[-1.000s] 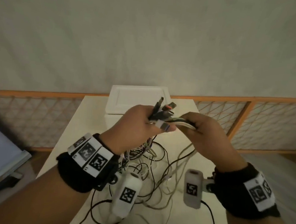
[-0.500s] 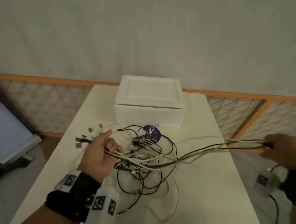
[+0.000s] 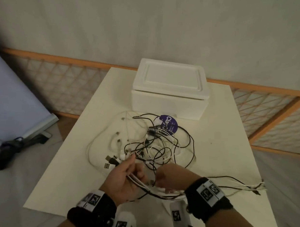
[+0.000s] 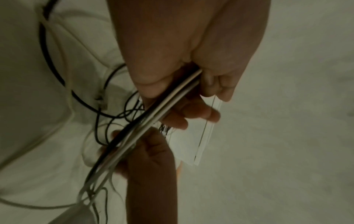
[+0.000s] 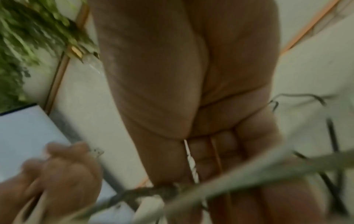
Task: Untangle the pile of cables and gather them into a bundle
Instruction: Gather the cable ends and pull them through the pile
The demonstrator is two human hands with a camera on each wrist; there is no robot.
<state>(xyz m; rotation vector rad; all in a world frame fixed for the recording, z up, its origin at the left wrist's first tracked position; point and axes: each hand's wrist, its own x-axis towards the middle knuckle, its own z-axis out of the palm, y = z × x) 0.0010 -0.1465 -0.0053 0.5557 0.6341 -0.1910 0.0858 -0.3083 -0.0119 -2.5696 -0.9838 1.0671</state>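
1. Both grips close on one gathered run of cables point(image 3: 141, 182): the left hand point(image 3: 124, 180) curls its fingers round the strands near the plug ends, which stick out past its thumb.
2. Just beside it, the right hand point(image 3: 170, 176) is fisted round the same strands, knuckles up; the left wrist view shows black and white cords point(image 4: 153, 119) running straight from one fist to the other.
3. From the right hand the bundle trails rightward across the desk point(image 3: 222, 153), its far ends lying near the right edge.
4. Beyond the hands, the rest of the pile point(image 3: 152, 143) lies loose on the desk, black and white loops crossing over one another, with a few plugs scattered at its left side.
5. At the pile's far edge sits a round purple label point(image 3: 169, 125), partly covered by cords.
6. Farthest back stands a white foam box point(image 3: 170, 90) with its lid on; what it holds cannot be seen.
7. Behind the desk runs an orange-framed lattice rail point(image 3: 60, 79) along the wall.
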